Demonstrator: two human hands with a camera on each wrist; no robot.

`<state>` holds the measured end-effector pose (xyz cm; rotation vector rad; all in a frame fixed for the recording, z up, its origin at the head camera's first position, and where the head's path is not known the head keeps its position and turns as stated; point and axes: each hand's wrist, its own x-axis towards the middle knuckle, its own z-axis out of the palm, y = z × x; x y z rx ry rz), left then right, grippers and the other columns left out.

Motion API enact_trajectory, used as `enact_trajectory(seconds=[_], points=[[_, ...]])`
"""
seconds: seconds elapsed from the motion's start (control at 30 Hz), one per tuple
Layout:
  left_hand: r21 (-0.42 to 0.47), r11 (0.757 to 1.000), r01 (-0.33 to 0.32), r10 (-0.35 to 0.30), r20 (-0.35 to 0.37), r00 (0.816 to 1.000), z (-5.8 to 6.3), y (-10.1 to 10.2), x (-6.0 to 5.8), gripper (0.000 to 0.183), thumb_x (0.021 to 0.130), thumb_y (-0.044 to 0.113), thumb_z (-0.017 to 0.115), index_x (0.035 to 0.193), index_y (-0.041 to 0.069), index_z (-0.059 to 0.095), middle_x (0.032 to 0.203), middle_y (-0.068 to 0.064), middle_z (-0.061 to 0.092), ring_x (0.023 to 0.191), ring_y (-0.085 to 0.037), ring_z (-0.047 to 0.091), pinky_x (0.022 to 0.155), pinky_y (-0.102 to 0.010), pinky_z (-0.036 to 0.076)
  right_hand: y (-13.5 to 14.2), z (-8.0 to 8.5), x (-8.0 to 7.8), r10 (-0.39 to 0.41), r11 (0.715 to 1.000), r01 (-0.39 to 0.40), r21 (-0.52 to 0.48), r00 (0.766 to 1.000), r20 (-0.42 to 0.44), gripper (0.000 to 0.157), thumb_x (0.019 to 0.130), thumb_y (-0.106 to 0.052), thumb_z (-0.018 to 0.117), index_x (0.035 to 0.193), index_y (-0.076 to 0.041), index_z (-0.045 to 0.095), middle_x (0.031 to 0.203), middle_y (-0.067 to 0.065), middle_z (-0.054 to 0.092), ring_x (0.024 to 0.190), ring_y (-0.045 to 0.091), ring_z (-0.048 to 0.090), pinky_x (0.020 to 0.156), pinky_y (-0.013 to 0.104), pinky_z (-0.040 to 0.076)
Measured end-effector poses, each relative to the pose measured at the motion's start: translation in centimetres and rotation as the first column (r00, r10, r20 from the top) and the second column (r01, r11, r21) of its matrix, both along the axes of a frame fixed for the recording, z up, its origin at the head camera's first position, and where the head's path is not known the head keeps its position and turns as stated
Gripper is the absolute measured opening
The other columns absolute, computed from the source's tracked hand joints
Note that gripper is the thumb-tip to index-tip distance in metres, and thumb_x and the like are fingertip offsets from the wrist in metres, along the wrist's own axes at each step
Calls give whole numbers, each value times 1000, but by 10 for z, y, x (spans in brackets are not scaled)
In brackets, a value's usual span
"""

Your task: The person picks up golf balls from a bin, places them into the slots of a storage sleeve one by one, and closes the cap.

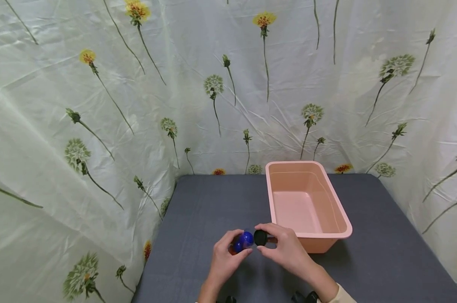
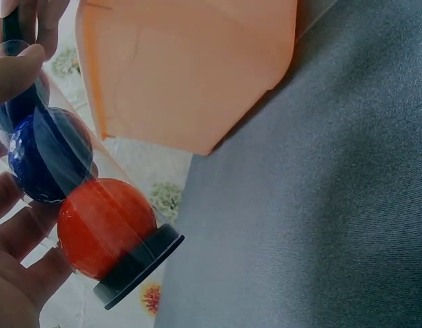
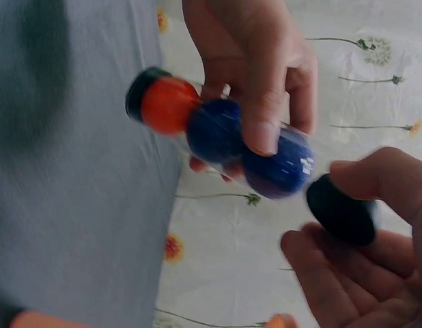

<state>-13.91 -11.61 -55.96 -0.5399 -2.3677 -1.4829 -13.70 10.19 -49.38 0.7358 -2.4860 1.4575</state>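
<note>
My left hand [image 1: 227, 254] grips a clear plastic tube around its side. Inside the tube sit an orange ball [image 2: 107, 227] and two blue balls [image 3: 279, 164], in a row. A black cap [image 2: 139, 266] closes the end by the orange ball. Between thumb and fingers my right hand [image 1: 285, 246] pinches a second black cap [image 3: 342, 210], held just off the tube's other end, where a blue ball lies nearest. Both hands are above the dark table, in front of the pink basin's near left corner.
A pink plastic basin [image 1: 347, 227] stands on the dark grey table [image 1: 213, 202], right of centre. White fabric with dandelion prints [image 1: 190, 84] hangs behind and beside the table. Small black objects [image 1: 305, 297] show at the bottom edge of the head view.
</note>
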Motion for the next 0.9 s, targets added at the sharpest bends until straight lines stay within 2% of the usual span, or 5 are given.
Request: enact_trajectory(seconds=[0.2,0.4,0.6,0.73,0.9], points=[[-67,997,27,-29,-29,999,3,1,2,49,82,34,85,125,21,66,110,4,66,92,-12,64,75,-25,57,5,9,-5,99,985,-92,147,994,-38,50,79,-7,87,125,-14,68,115,-1,70,99,9,67,83,25,56],[-81,996,44,-46,-30,998,1,3,2,49,84,44,80,126,23,65,108,4,66,91,-10,64,75,-24,57,7,12,-7,172,971,-176,162,984,37,58,83,-13,84,136,-16,62,123,0,67,104,10,66,86,24,55],[-88,995,41,-45,-49,998,1,5,-1,49,84,44,80,127,26,65,107,6,66,89,-10,64,74,-24,57,6,15,-9,168,975,-168,144,986,9,53,82,-14,85,130,-16,62,121,0,66,104,10,66,85,29,56],[-89,995,46,-53,-80,995,2,6,-4,50,84,42,80,128,26,65,107,5,66,89,-10,64,73,-24,57,6,16,-10,159,970,-141,200,985,-72,53,81,-15,86,131,-18,67,119,-4,67,101,7,65,86,28,56],[-96,993,65,-76,-117,990,5,7,-4,48,84,39,82,127,25,66,107,7,66,89,-10,64,73,-25,58,7,15,-10,159,953,-124,278,982,-107,53,83,-19,84,133,-19,67,119,-6,64,101,6,64,86,25,55]])
